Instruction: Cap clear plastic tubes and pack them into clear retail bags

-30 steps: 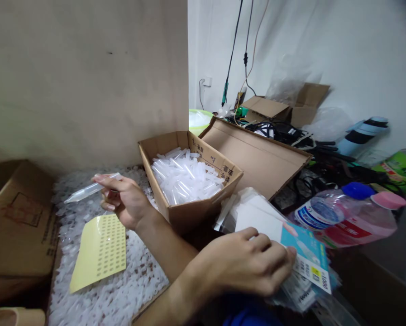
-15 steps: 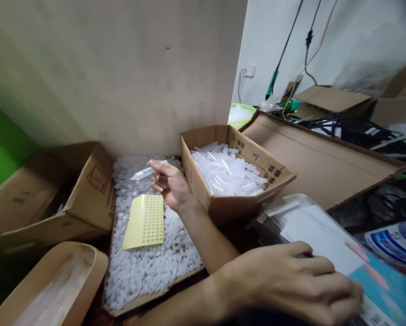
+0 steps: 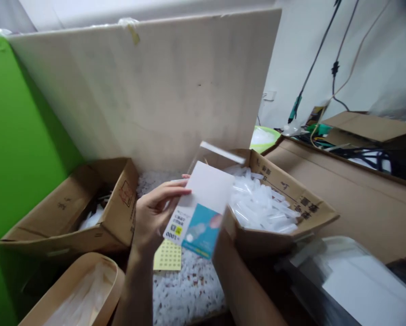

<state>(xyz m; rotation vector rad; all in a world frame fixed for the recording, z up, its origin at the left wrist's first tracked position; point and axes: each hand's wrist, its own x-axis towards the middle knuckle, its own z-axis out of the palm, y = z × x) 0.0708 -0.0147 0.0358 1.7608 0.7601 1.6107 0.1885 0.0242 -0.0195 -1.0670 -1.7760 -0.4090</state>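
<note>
My left hand [image 3: 159, 206] is closed on a clear plastic packet with a printed card [image 3: 212, 183] inside, thumb across its face. The card is white above, with a teal picture and an upside-down "1000" below. My right forearm [image 3: 248, 285] rises behind the packet, which hides most of my right hand. A reddish fingertip shows by the packet's upper left edge; whose it is I cannot tell. Below the packet, a yellow sticker sheet [image 3: 169, 257] lies on a layer of small white plastic pieces [image 3: 185, 294]. A cardboard box of translucent plastic tubes [image 3: 260, 201] stands just right.
An open cardboard box [image 3: 121, 226] stands left, with a tan oval container [image 3: 116, 283] in front. More clear packets with white cards [image 3: 369, 283] lie at lower right. A pale panel [image 3: 175, 90] rises behind; a large cardboard flap [image 3: 345, 190] spreads right.
My left hand has come back from the right with a packet, now over the sticker sheet. The tube in my right hand no longer shows clearly. The view has tilted up and turned left.
</note>
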